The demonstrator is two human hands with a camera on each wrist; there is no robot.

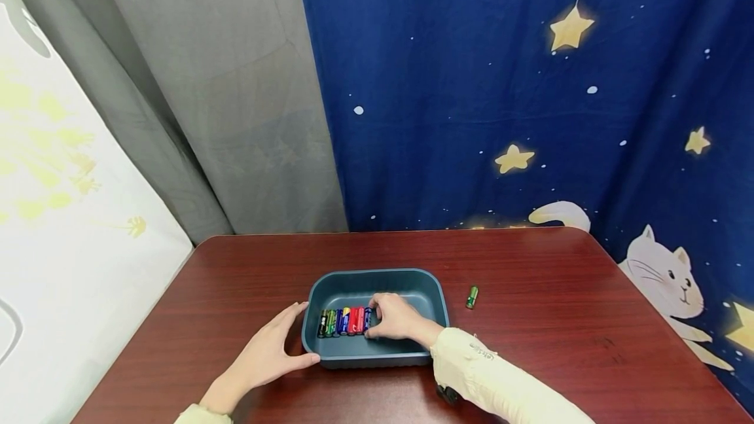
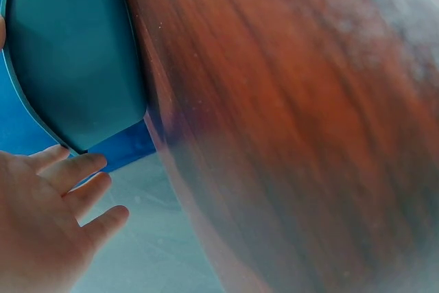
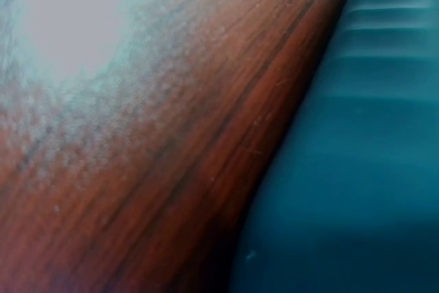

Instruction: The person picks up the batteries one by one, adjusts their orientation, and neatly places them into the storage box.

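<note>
A dark teal rectangular tray [image 1: 377, 362] sits on the table with a row of several batteries [image 1: 344, 321] inside, lying side by side, in black, green, blue and red. At the row's right end, my right hand [image 1: 400, 319] pinches a dark blue battery [image 1: 368, 319] between thumb and fingers. My left hand [image 1: 268, 352] spreads along the tray's left end, its thumb at the front left corner and its fingertips at the left rim. In the left wrist view the left hand's fingers [image 2: 86, 162] extend beside the tray's corner. The right wrist view hides the right hand.
A lone green battery [image 1: 472, 297] lies on the table to the right of the tray. The reddish-brown wooden table [image 1: 559, 319] reaches back to a grey curtain [image 1: 235, 84] and a blue star-patterned curtain [image 1: 448, 84]. A white patterned sheet [image 1: 71, 247] hangs at left.
</note>
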